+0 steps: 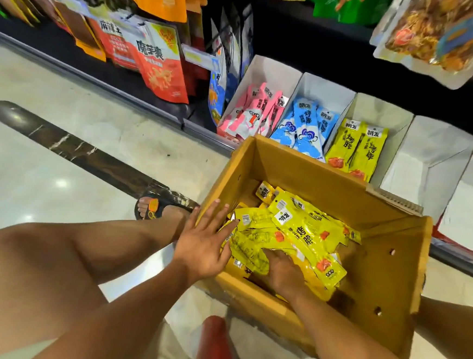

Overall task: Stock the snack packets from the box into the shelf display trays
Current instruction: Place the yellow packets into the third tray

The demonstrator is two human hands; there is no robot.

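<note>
Your left hand (200, 244) lies flat, open, against glossy yellow snack packets (296, 232) in the brown cardboard box (377, 275); right hand (280, 270) digs under them, grip unclear. Gather a squared stack before lifting.

Person's left hand (202, 244), right hand (282, 270), forearms (135, 293) and legs (39, 263) bare. One foot in black open-toed sandal (171, 202), orange-yellow patch on strap. Pale cloth (180, 345) at lap, possibly shorts.

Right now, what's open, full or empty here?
Cardboard box: open, holding yellow packets.
Pink-packet tray: partly filled.
Blue-packet tray: partly filled.
Yellow-packet tray: partly filled.
White tray: looks empty.
Left grip: open, fingers straight, at box rim.
Right grip: among the packets, hold unclear.
</note>
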